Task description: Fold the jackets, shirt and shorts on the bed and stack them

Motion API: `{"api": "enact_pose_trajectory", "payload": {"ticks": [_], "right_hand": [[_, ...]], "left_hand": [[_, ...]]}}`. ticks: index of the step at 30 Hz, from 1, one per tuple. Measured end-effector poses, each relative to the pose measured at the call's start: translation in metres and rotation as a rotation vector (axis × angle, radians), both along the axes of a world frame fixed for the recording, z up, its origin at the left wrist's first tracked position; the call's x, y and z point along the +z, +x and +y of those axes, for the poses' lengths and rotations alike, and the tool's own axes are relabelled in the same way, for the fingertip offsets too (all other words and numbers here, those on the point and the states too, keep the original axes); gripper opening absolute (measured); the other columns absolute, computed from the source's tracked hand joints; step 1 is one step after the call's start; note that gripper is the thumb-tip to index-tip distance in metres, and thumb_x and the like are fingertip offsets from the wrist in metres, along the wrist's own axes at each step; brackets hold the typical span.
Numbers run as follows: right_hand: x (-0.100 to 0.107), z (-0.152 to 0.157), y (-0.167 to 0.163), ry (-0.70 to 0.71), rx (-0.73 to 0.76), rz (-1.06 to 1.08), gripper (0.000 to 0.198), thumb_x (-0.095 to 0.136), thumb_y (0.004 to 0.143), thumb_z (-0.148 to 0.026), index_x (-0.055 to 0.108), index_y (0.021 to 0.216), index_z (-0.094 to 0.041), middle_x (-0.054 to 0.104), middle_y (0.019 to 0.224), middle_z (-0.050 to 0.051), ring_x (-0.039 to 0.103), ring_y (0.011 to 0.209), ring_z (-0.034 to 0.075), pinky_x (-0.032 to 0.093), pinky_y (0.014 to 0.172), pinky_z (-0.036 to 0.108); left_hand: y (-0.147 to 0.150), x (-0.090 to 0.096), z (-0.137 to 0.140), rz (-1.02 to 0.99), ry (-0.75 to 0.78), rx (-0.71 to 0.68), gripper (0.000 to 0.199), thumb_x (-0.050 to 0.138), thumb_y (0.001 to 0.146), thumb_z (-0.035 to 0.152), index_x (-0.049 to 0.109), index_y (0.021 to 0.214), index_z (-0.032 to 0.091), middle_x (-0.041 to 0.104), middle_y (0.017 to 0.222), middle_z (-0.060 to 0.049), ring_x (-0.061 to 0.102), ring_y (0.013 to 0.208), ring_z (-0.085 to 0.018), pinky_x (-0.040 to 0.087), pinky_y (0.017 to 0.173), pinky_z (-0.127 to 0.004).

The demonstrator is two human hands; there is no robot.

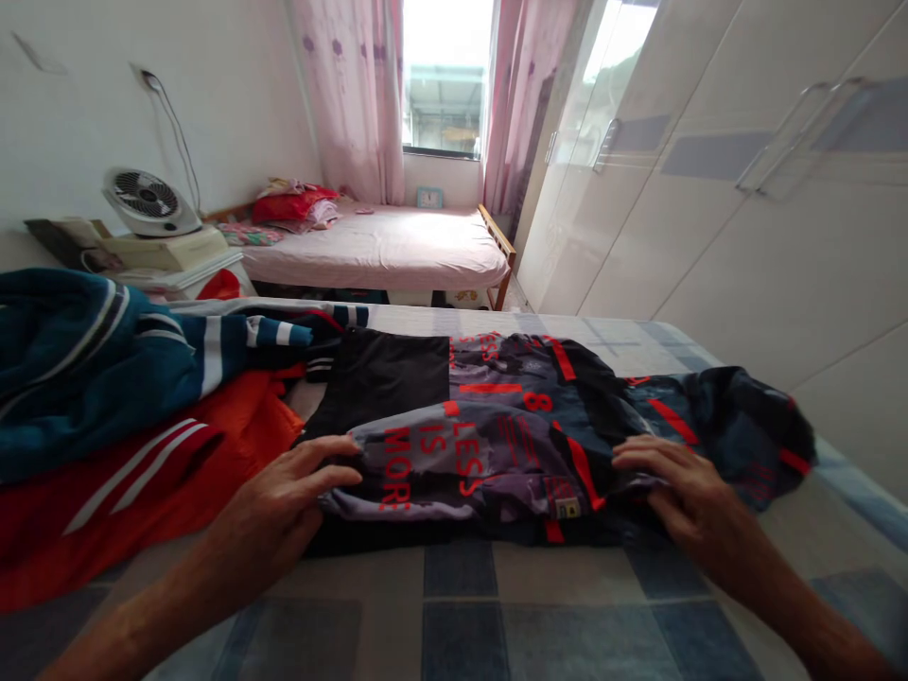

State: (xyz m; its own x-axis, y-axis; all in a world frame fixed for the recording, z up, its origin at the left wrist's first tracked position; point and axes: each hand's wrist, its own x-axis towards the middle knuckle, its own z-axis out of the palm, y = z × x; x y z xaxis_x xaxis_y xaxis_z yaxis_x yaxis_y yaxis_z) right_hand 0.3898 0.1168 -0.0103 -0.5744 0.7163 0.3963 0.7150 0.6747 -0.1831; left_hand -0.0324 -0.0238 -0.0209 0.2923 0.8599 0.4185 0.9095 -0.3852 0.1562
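Observation:
A dark hooded jacket, patterned in black, grey and purple with red lettering, lies spread sideways on the bed, its hood to the right. One sleeve, printed "LESS IS MOR…", is folded across the body along the near side. My left hand pinches the left end of this sleeve between thumb and fingers. At the shoulder end, my right hand grips the fabric, its thumb partly under the cloth. A small label patch shows near the jacket's lower edge.
The bed has a blue-and-white checked sheet. Left of the jacket lie a red-orange garment and a teal garment with white stripes. Behind are a fan and a second bed. White wardrobes line the right side.

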Motion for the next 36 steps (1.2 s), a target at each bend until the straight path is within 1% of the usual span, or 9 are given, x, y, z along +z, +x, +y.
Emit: {"api": "enact_pose_trajectory", "payload": {"ticks": [4,7,12,15,17,20,22,27,36], "right_hand": [[0.019,-0.005,-0.053,0.078,0.015,0.045,0.04,0.042,0.09,-0.028,0.051,0.129,-0.024,0.048,0.138,0.007,0.04,0.131,0.026,0.033,0.107,0.046],[-0.009,-0.005,-0.079,0.033,0.108,-0.102,0.049,0.044,0.091,-0.035,0.04,0.14,-0.027,0.031,0.151,0.005,0.023,0.14,0.026,0.026,0.111,0.048],[-0.047,0.005,-0.066,-0.233,0.085,-0.227,0.058,0.039,0.092,-0.049,0.037,0.142,-0.02,0.035,0.148,0.008,0.029,0.137,0.024,0.029,0.11,0.045],[-0.027,0.029,-0.056,-0.344,0.061,-0.161,0.049,0.035,0.093,-0.047,0.053,0.13,-0.019,0.05,0.138,0.008,0.044,0.128,0.022,0.036,0.106,0.037],[-0.009,0.059,-0.055,-0.283,-0.007,-0.082,0.044,0.034,0.094,-0.043,0.057,0.123,-0.018,0.056,0.131,0.008,0.051,0.121,0.02,0.038,0.103,0.034],[0.006,0.119,-0.058,-0.126,-0.212,-0.061,0.045,0.037,0.093,-0.038,0.05,0.13,-0.016,0.05,0.137,0.01,0.045,0.125,0.022,0.034,0.105,0.034],[0.004,0.157,-0.062,-0.146,-0.376,-0.131,0.048,0.039,0.092,-0.036,0.045,0.135,-0.014,0.045,0.141,0.012,0.04,0.129,0.023,0.033,0.105,0.037],[-0.016,0.21,-0.07,-0.222,-0.567,-0.175,0.049,0.037,0.092,-0.039,0.046,0.132,-0.012,0.047,0.138,0.018,0.042,0.127,0.029,0.035,0.099,0.047],[-0.035,0.226,-0.076,-0.305,-0.632,-0.205,0.041,0.051,0.08,-0.031,0.056,0.118,-0.017,0.059,0.122,0.015,0.056,0.11,0.028,0.045,0.081,0.04]], "left_hand": [[0.034,0.008,0.024,0.05,0.021,0.008,0.038,0.045,0.089,0.026,0.054,0.126,0.029,0.046,0.143,-0.002,0.039,0.133,-0.024,0.038,0.107,-0.042],[0.037,-0.017,0.039,0.235,0.003,-0.013,0.053,0.05,0.087,0.041,0.041,0.138,0.031,0.038,0.148,-0.004,0.032,0.137,-0.028,0.028,0.11,-0.05],[0.0,-0.057,0.035,0.247,-0.105,0.134,0.066,0.047,0.086,0.052,0.027,0.145,0.03,0.04,0.146,-0.005,0.038,0.133,-0.027,0.036,0.106,-0.048],[-0.014,-0.045,0.039,0.2,-0.16,0.156,0.05,0.043,0.089,0.05,0.044,0.136,0.033,0.048,0.141,-0.001,0.045,0.129,-0.025,0.039,0.104,-0.045],[-0.017,-0.026,0.056,0.152,-0.134,0.191,0.043,0.04,0.09,0.048,0.056,0.126,0.03,0.053,0.137,-0.001,0.049,0.126,-0.023,0.041,0.104,-0.041],[-0.021,0.0,0.103,0.138,-0.053,0.258,0.042,0.04,0.091,0.043,0.06,0.12,0.021,0.051,0.138,-0.007,0.05,0.124,-0.024,0.039,0.105,-0.038],[-0.027,0.009,0.14,0.207,-0.078,0.31,0.041,0.041,0.09,0.034,0.057,0.124,0.017,0.045,0.143,-0.01,0.044,0.129,-0.025,0.036,0.107,-0.037],[-0.051,0.005,0.207,0.322,-0.205,0.411,0.048,0.054,0.083,0.02,0.05,0.131,0.016,0.043,0.143,-0.016,0.035,0.135,-0.029,0.033,0.108,-0.044],[-0.072,-0.009,0.243,0.39,-0.371,0.522,0.039,0.056,0.087,0.035,0.052,0.122,0.017,0.054,0.126,-0.01,0.055,0.111,-0.025,0.046,0.092,-0.049]]}}
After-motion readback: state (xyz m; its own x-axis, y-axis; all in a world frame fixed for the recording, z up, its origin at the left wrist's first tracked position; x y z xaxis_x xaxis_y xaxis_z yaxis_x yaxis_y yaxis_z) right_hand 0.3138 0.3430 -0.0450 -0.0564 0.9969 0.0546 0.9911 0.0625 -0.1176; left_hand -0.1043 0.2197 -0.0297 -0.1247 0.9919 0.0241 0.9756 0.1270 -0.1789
